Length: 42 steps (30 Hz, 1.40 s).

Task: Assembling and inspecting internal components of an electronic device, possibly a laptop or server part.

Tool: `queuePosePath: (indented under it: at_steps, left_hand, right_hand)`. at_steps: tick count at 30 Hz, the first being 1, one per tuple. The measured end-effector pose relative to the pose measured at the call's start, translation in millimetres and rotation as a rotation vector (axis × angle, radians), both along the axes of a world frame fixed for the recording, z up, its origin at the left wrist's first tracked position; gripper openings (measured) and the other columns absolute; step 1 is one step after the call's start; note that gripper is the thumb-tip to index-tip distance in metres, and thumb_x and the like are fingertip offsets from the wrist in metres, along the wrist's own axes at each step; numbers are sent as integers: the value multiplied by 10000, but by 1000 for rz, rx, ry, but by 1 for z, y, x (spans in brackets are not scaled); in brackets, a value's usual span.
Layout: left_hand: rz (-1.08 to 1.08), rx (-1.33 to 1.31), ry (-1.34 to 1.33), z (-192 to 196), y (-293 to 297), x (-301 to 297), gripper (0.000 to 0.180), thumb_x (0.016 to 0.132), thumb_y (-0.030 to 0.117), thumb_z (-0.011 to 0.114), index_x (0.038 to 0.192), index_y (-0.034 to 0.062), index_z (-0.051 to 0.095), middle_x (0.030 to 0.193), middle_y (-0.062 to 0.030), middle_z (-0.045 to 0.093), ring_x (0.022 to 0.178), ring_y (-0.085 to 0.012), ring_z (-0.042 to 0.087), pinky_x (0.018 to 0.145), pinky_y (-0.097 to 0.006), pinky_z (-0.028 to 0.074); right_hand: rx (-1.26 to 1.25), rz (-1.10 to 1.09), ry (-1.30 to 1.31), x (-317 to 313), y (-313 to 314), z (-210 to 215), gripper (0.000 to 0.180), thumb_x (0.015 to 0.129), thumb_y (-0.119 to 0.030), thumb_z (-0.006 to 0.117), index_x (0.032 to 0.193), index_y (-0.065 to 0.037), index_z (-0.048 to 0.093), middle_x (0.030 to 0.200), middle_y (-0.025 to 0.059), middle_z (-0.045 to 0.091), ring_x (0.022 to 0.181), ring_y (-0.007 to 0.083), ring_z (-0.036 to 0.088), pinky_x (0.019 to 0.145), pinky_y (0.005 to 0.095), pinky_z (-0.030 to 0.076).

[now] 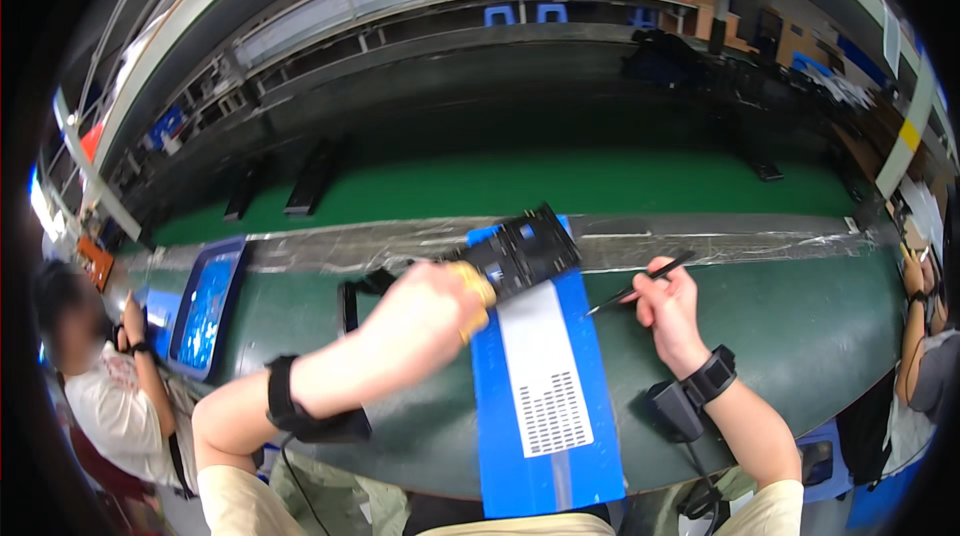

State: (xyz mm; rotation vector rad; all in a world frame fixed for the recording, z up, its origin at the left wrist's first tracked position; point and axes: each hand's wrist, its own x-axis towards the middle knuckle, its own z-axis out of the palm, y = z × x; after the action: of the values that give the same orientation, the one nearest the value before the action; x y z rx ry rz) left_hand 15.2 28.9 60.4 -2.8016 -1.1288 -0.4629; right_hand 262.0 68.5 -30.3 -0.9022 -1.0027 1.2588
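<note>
My left hand (435, 301), with yellow finger covers, is closed around one end of a flat black plastic housing (530, 251). The housing is held at a slant over the far end of a blue board (510, 471). On the board lies a white label sheet (530, 336) with rows of small black stickers at its near end. To the right, my right hand (668, 311) pinches dark tweezers (628, 292), their tips pointing left toward the board's edge. The left hand's fingertips are partly hidden and blurred.
A blue-lined tray (208, 306) stands at the left of the green bench (790, 336). Beyond the bench edge, black parts (310, 181) lie on a green belt (450, 181). People sit at far left and right. A black frame (347, 311) is partly behind my left arm.
</note>
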Motion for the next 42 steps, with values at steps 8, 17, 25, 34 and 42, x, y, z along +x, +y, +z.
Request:
queuePosePath:
  at_steps: [8, 17, 25, 34, 42]
  left_hand:
    - [45, -157, 2, -61, -69, 9, 114, 598, 44, 481, 693, -13, 458, 668, -112, 479, 600, -226, 519, 554, -314, 413]
    - [111, -198, -81, -34, -73, -35, 583, 614, 297, 630, 1040, -38, 413, 1060, -183, 387, 963, -306, 371, 800, -374, 338]
    - [178, -448, -100, -52, -59, -36, 615, 597, 350, 633, 1019, -47, 427, 1059, -179, 378, 966, -300, 357, 803, -367, 324]
    - [201, -411, -185, -59, -55, -41, 614, 564, 356, 653, 978, -49, 449, 1019, -149, 410, 908, -286, 381, 771, -362, 331]
    - [214, -348, -216, -61, -61, -39, 598, 539, 326, 660, 943, -67, 461, 966, -156, 438, 878, -280, 399, 761, -350, 336]
  right_hand:
    - [83, -183, -8, -14, 0, 9, 176, 726, -34, 505, 855, -28, 385, 495, 58, 475, 355, 58, 343, 357, 187, 262]
    - [-84, 159, -4, -64, -54, 44, 200, 724, -32, 518, 867, -46, 378, 539, 81, 509, 335, 51, 326, 330, 181, 253]
    - [-48, 371, -206, -103, -54, 30, 201, 734, 8, 492, 862, -39, 344, 602, 125, 542, 334, 49, 371, 308, 173, 258]
    - [23, 365, -202, -115, -54, 20, 206, 727, 56, 473, 851, -25, 330, 647, 148, 544, 345, 37, 384, 297, 154, 278]
    - [20, 330, -237, -112, -46, 24, 194, 729, 47, 468, 850, -20, 333, 587, 112, 521, 343, 35, 385, 298, 151, 267]
